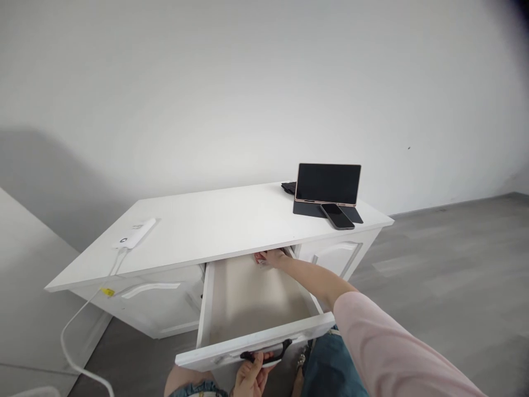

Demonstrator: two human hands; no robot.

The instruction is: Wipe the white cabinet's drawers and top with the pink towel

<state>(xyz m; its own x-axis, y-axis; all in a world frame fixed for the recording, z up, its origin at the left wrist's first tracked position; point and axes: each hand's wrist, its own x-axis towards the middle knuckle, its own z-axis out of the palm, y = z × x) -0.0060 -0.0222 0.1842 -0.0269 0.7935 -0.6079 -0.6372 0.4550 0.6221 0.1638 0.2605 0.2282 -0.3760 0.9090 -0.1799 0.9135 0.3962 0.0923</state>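
A white drawer (pixel 223 355) is pulled out from under the cabinet top. My left hand (pixel 251 379) is closed on its black handle (pixel 284 347), fingers hooked behind and thumb in front. My right hand (pixel 273 257) reaches deep into the drawer, close under the edge of the top. Its fingers are closed at a small red-and-white thing (pixel 260 258), partly hidden by the hand and too small to name. The pale drawer bottom (pixel 256 298) shows between the two hands.
On the white cabinet top (pixel 215 218) stand a tablet (pixel 328 183) propped on its dark cover, a phone (pixel 338 216) and a black folded item (pixel 288 187). At left lies a white power bank (pixel 134 234), its cable (pixel 68 347) hanging over the edge.
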